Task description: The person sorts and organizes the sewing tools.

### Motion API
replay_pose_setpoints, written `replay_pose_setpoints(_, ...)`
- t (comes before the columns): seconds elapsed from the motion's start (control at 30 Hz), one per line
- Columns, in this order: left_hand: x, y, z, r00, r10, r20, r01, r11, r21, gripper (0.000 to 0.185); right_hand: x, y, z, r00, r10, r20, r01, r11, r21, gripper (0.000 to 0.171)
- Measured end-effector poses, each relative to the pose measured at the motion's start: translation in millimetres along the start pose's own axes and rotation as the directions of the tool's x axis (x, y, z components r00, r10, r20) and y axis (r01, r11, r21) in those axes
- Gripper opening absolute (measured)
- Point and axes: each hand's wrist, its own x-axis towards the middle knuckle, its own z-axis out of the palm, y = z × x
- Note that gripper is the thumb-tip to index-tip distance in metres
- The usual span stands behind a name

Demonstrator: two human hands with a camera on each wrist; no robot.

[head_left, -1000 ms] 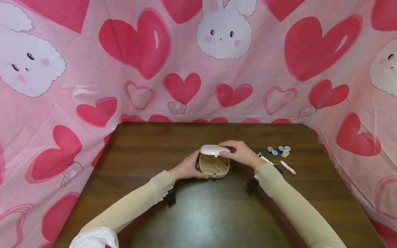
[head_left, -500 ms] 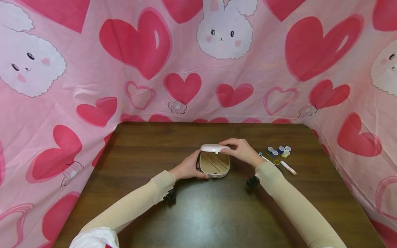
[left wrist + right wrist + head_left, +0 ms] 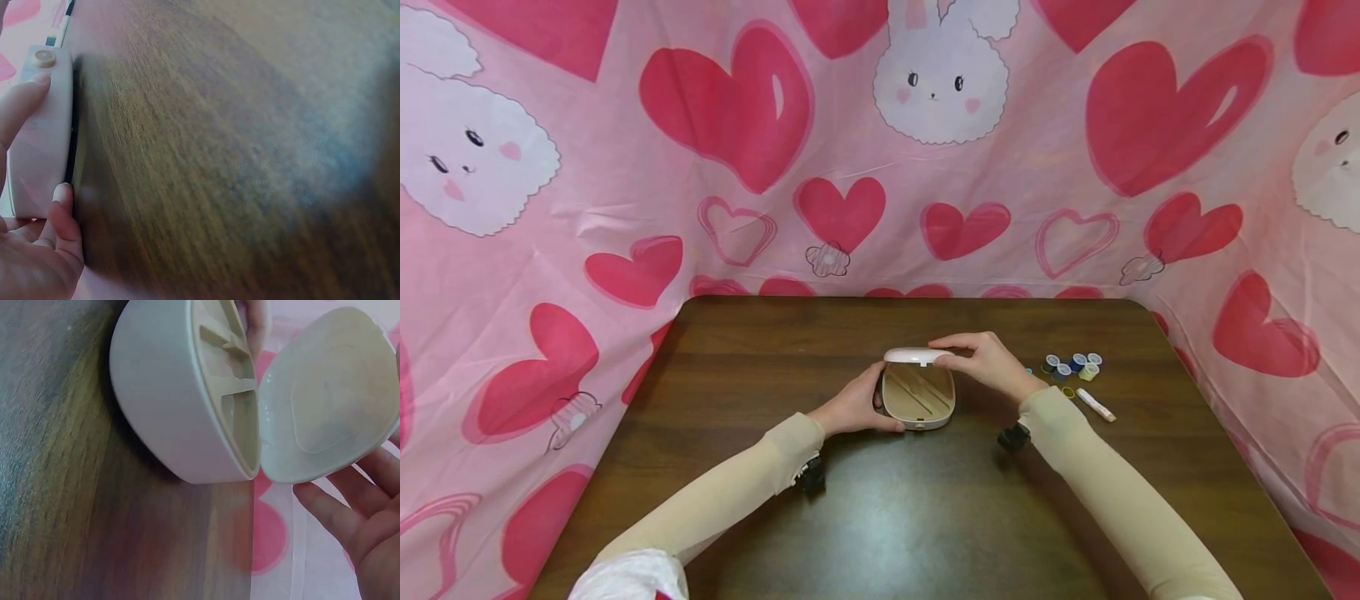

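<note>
A small white storage box with a beige, divided inside stands on the table, its hinged lid raised. My left hand grips the base from the left; in the left wrist view the thumb lies on the front wall, below a round button, with fingers curled at the side. The lid's right edge is held by my right hand, thumb in front and fingers behind. From the right wrist view, dividers show inside the base, and the lid's inner face is visible.
Several thread spools stand to the right on the brown wooden table. Near them lie a small yellow ring and a white stick-like item. My right forearm partly covers other small items. A pink heart-patterned cloth hangs around the table.
The lid has tilted further up and back, with my right hand rising slightly along with it. More of the box's inside shows. My left hand keeps its place on the base.
</note>
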Motion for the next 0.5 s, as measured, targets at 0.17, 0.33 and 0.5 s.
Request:
replay_pose_setpoints(0.17, 1.1, -0.6, -0.4, 1.0, -0.001, -0.003, 0.001, 1.0, 0.006, 0.115, 1.0, -0.8, -3.2, 1.0, 0.0, 0.014, 0.0, 1.0, 0.025, 0.04)
replay_pose_setpoints(0.33, 2.6, -2.5, -0.4, 1.0, 0.005, -0.007, -0.005, 1.0, -0.004, 0.116, 1.0, -2.3, -6.4, 0.999, -0.019, 0.036, 0.019, 1.0, 0.016, 0.036)
replay_pose_setpoints(0.5, 1.8, -2.7, 1.1, 1.0, 0.003, 0.006, -0.003, 1.0, -0.006, 0.116, 0.1, -2.7, -7.8, 0.998, -0.035, 0.046, 0.034, 0.999, 0.014, 0.035)
